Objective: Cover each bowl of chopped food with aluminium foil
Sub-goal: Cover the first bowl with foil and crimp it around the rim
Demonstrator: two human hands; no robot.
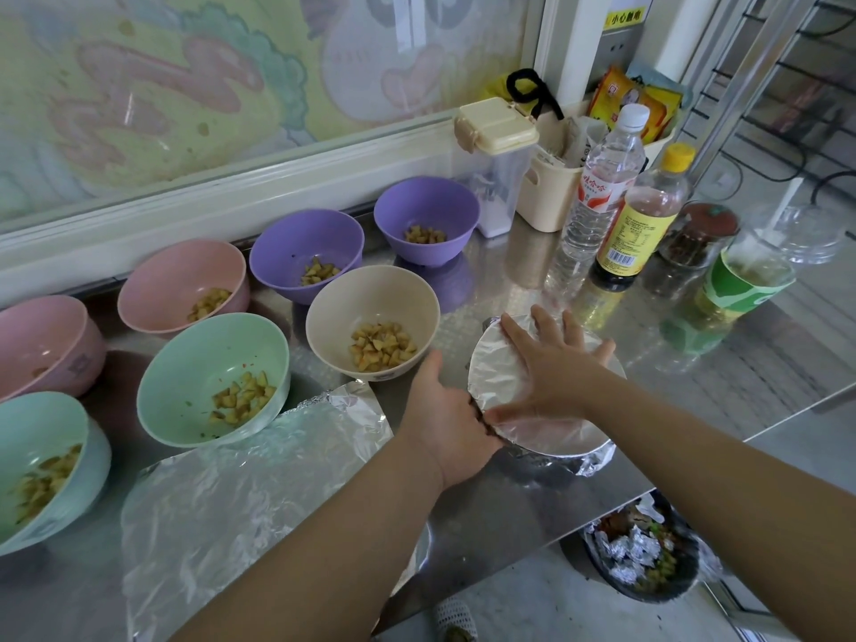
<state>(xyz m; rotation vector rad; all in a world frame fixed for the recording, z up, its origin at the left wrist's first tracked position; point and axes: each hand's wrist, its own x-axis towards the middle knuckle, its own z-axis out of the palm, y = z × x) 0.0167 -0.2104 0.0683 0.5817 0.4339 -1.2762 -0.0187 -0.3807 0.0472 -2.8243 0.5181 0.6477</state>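
The bowl (pixel 551 440) in hand stands near the front edge of the tabletop (pixel 695 391), right of the beige bowl (pixel 370 289). Foil (pixel 493 368) is drawn across its mouth and folded down its side. The right hand (pixel 551 363) lies flat on top, fingers (pixel 546 322) straight and spread, grasping nothing — it only presses the foil down. The left hand (pixel 444 410) is at the bowl's left side, curled in against the rim where the foil turns under. Its fingertips are hidden, so that they pinch the fold is my judgement, not something seen. The step looks like sealing the edge. To do it well, the flat hand should press lightly, since foil over an open mouth has nothing beneath it and will dent or tear if leaned on. The other hand can work round the rim, crimping short stretches tight under the lip. The near right part needs it most — there the foil bunches out in a loose crumple. Turning the bowl under the flat hand is probably easier than reaching round it, and any push should go inward, away from the tabletop's edge. A loose sheet (pixel 259 493) lies ready at the left front, and the other bowls stand uncovered, so most of the task seems left.
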